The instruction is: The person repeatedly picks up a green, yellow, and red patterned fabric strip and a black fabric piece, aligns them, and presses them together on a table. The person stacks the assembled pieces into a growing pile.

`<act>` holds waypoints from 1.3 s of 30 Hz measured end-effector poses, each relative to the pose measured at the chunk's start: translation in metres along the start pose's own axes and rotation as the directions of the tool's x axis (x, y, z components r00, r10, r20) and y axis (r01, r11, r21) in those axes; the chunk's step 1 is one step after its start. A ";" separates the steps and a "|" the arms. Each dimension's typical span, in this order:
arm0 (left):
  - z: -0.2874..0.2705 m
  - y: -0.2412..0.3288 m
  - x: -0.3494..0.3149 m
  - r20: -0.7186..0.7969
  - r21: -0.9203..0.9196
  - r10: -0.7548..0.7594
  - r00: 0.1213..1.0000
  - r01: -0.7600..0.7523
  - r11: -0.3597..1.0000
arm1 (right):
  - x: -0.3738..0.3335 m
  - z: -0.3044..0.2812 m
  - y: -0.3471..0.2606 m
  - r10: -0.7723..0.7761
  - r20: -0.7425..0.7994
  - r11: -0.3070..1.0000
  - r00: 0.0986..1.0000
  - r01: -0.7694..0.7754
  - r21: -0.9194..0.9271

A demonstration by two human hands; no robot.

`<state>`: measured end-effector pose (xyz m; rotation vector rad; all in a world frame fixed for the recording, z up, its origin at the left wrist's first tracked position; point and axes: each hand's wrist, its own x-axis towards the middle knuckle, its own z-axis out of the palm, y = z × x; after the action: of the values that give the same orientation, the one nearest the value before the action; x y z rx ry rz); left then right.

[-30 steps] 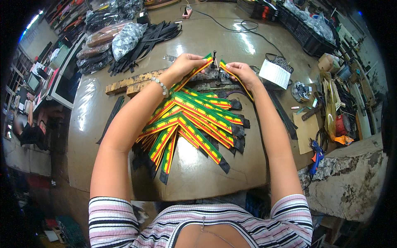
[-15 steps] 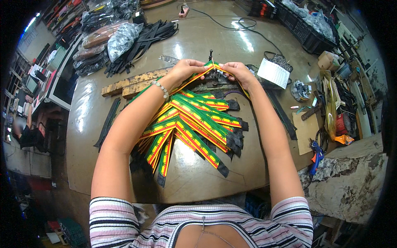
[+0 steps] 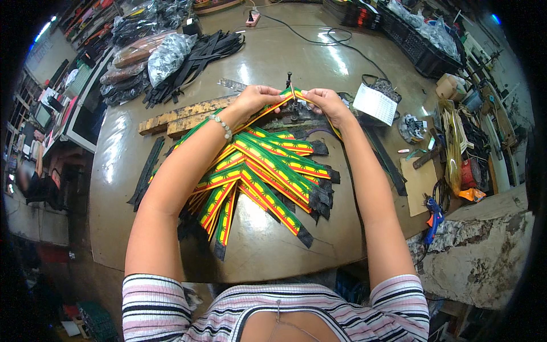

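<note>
A green, yellow and red patterned strap [image 3: 261,117] is bent to a peak at a small dark upright metal fixture [image 3: 289,76] in the middle of the table. My left hand [image 3: 256,100] pinches it just left of the peak. To the right of the peak, my right hand [image 3: 328,106] pinches the same strap, whose end hangs down beside my right wrist. Below my hands lies a fanned pile of matching folded straps [image 3: 265,165] with black ends. My left forearm covers part of the pile.
Wooden blocks [image 3: 185,118] lie left of the fixture. A white printed sheet [image 3: 375,104] rests at its right. Farther back left are black straps [image 3: 196,62] and plastic-wrapped bundles [image 3: 170,57]. A blue glue gun [image 3: 434,218] is by the right edge; a black crate [image 3: 419,43] stands back right.
Both hands keep their pinch on the strap and have barely moved. The pile looks the same; the whole view has shifted very slightly.
</note>
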<state>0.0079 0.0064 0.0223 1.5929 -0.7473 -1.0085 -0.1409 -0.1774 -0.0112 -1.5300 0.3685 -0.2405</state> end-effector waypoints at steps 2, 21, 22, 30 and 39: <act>0.000 0.000 0.000 0.014 -0.008 -0.001 1.000 0.001 1.000 | 0.000 0.001 0.000 -0.012 0.013 1.000 1.000 0.012 -0.007; -0.008 -0.004 0.008 0.038 0.064 0.007 0.999 -0.009 0.998 | 0.003 -0.002 0.006 0.038 0.021 0.995 0.999 -0.035 -0.097; -0.010 0.007 0.004 0.044 0.092 -0.006 0.999 0.002 0.996 | 0.003 -0.003 0.001 0.051 0.046 0.994 0.998 -0.046 -0.099; -0.036 0.157 -0.143 -0.204 0.280 0.605 0.770 -0.546 0.790 | -0.095 0.043 -0.134 -0.653 -0.271 0.642 0.707 0.327 -0.693; 0.086 -0.082 -0.326 -0.370 0.604 0.414 0.832 -0.123 0.787 | -0.290 0.185 -0.010 -0.199 -0.089 0.752 0.976 0.094 -0.652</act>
<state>-0.2171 0.2707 0.0110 2.0510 -0.9341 -0.1230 -0.3374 0.1037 0.0236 -2.2444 0.4838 -0.3842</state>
